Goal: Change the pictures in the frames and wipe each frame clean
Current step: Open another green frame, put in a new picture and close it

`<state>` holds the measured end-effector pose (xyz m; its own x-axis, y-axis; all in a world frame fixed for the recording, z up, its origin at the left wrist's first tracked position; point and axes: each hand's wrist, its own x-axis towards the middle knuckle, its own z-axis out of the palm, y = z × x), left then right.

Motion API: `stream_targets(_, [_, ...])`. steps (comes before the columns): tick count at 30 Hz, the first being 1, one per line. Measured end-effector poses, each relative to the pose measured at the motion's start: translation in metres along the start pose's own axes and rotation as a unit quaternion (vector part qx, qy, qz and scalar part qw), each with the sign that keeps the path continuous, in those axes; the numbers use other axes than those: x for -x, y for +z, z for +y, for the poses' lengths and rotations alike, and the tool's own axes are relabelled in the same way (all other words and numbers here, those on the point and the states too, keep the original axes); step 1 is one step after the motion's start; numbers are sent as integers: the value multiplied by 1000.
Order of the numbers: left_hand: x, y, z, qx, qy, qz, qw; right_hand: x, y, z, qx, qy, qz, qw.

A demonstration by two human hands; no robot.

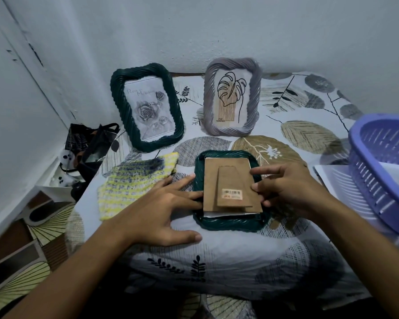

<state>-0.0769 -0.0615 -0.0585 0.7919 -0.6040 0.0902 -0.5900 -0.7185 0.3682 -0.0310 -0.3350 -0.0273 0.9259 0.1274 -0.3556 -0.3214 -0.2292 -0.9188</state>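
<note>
A dark green frame (pixel 230 223) lies face down in the middle of the table, its brown backing board (pixel 210 180) with a stand and barcode sticker on top. White paper edges show under the board. My left hand (pixel 168 208) lies flat with straight fingertips touching the board's left edge. My right hand (pixel 286 187) has its fingertips curled against the board's right edge. A second dark green frame (pixel 148 111) with a rose drawing stands at the back left. A grey frame (pixel 233 97) with a leaf drawing stands at the back centre. A yellow and grey knitted cloth (pixel 134 183) lies left of the lying frame.
A purple plastic basket (pixel 382 162) stands at the right edge over white paper sheets (pixel 332 178). The table wears a leaf-patterned cloth (pixel 217 249). Dark bags (pixel 88 148) sit on the floor at the left, against the wall.
</note>
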Motion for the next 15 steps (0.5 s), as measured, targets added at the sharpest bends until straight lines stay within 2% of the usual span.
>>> stream_targets(6, [1,-1,0,10,-8,-8,1000,0,4,-2,108,-21,9,994])
stream_targets(15, [2,-1,2,17,-14,-1,1000,-2,8,0,179,-38,32,983])
